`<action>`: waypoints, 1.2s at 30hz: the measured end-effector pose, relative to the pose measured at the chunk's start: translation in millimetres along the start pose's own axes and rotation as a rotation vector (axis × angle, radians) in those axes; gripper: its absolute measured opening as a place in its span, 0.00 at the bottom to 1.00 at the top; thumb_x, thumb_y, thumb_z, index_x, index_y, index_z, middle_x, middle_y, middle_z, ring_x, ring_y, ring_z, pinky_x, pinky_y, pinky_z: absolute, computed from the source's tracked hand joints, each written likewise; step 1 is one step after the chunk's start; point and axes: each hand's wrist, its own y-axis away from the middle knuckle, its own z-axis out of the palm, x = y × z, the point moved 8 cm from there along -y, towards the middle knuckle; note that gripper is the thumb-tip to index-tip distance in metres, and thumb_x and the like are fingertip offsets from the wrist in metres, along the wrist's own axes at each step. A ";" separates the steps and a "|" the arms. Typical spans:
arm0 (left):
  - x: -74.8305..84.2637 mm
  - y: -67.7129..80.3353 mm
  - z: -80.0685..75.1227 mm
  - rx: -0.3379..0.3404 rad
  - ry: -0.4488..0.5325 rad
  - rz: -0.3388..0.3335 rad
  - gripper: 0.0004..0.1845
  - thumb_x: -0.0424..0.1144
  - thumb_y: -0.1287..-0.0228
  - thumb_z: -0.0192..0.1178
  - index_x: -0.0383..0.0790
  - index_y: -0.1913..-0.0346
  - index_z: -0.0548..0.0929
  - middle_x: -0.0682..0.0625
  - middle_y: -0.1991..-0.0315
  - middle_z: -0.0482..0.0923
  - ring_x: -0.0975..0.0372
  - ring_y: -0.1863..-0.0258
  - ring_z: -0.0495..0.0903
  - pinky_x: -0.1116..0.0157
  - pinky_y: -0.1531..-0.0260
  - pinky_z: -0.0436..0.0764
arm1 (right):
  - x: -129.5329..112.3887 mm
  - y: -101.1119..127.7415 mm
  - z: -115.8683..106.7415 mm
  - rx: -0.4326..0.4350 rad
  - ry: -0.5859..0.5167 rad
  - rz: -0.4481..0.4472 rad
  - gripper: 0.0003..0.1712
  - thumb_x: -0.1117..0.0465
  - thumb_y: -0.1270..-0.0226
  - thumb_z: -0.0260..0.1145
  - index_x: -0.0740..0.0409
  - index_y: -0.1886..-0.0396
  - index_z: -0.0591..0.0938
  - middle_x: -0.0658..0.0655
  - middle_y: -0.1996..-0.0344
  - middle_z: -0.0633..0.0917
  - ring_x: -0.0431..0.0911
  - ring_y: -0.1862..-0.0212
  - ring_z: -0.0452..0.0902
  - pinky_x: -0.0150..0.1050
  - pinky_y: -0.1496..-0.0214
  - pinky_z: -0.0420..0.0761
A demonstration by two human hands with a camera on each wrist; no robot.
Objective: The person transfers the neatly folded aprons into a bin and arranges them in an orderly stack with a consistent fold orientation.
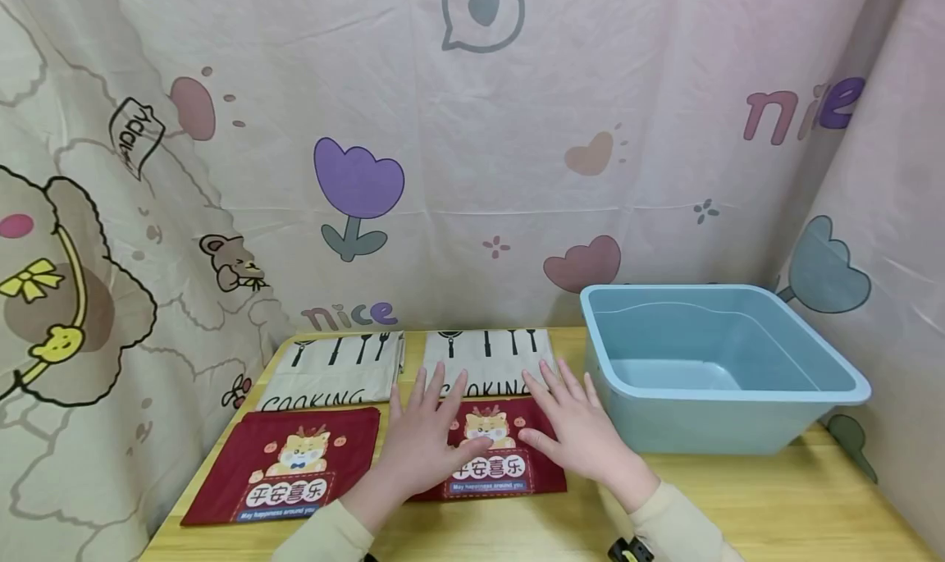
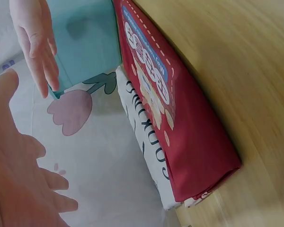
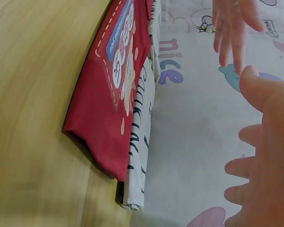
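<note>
Two flat hands are hovering over the right-hand red cloth (image 1: 493, 449): my left hand (image 1: 426, 439) and right hand (image 1: 577, 427) are both spread, fingers straight, gripping nothing. The cloth is lying folded on the wooden table (image 1: 775, 496), overlapping a beige cooking cloth (image 1: 489, 357), beside the blue tub (image 1: 709, 365). I'm judging the pickup hasn't begun; next I'm needing a pinch on its edges.

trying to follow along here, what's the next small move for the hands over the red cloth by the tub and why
Probably lower both hands onto the red folded cloth and take hold of its edges. The left hand and right hand are over it with fingers spread and gripping nothing; the wrist views show them above the cloth. The blue tub stands empty beside it.
</note>
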 end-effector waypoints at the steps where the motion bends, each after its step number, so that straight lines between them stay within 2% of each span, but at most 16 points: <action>1: -0.3 0.8 -1.5 0.006 0.011 0.001 0.53 0.82 0.44 0.39 0.52 0.21 0.56 0.42 0.22 0.47 0.42 0.24 0.41 0.30 0.35 0.37 | 0.2 0.2 -1.0 0.010 -0.028 0.007 0.46 0.40 0.33 0.65 0.54 0.23 0.61 0.63 0.24 0.54 0.62 0.23 0.39 0.70 0.29 0.43; 8: -10.0 4.1 -6.2 0.065 0.103 -0.024 0.53 0.74 0.42 0.54 0.46 0.22 0.56 0.41 0.23 0.53 0.43 0.25 0.49 0.33 0.33 0.45 | 7.7 0.9 -1.3 0.059 -0.245 0.073 0.45 0.47 0.33 0.68 0.58 0.23 0.61 0.64 0.26 0.60 0.63 0.24 0.47 0.69 0.30 0.48; 14: -22.5 8.9 -8.4 0.084 0.246 -0.085 0.51 0.67 0.40 0.61 0.41 0.22 0.57 0.40 0.26 0.59 0.43 0.27 0.57 0.34 0.35 0.54 | 16.9 1.0 5.0 0.047 -0.355 0.135 0.43 0.50 0.32 0.68 0.59 0.24 0.62 0.62 0.28 0.66 0.64 0.28 0.57 0.64 0.31 0.60; 21: -43.5 13.6 2.5 0.018 0.470 -0.218 0.51 0.67 0.40 0.61 0.41 0.22 0.56 0.39 0.25 0.58 0.42 0.27 0.57 0.38 0.37 0.64 | 27.2 6.2 8.9 0.046 -0.436 0.232 0.43 0.49 0.33 0.68 0.62 0.25 0.64 0.64 0.30 0.68 0.63 0.31 0.64 0.61 0.34 0.66; 26: -57.2 18.3 12.1 -0.008 0.635 -0.303 0.52 0.65 0.41 0.64 0.39 0.23 0.56 0.38 0.25 0.57 0.40 0.28 0.57 0.38 0.38 0.66 | 35.1 10.3 16.4 0.038 -0.520 0.289 0.41 0.51 0.33 0.69 0.66 0.27 0.66 0.69 0.33 0.71 0.65 0.36 0.70 0.59 0.38 0.73; 33: -75.4 29.2 24.4 -0.035 0.780 -0.422 0.52 0.63 0.41 0.66 0.37 0.23 0.56 0.32 0.29 0.62 0.37 0.34 0.66 0.43 0.43 0.74 | 47.6 17.0 31.9 -0.007 -0.688 0.372 0.41 0.56 0.34 0.70 0.70 0.28 0.64 0.75 0.38 0.72 0.68 0.41 0.74 0.57 0.42 0.76; 36: -81.3 31.2 28.0 -0.054 0.811 -0.470 0.52 0.63 0.41 0.65 0.34 0.24 0.57 0.31 0.31 0.64 0.38 0.34 0.67 0.44 0.43 0.75 | 51.5 19.5 36.3 -0.021 -0.728 0.404 0.41 0.58 0.35 0.70 0.71 0.29 0.64 0.76 0.39 0.74 0.68 0.42 0.75 0.57 0.44 0.78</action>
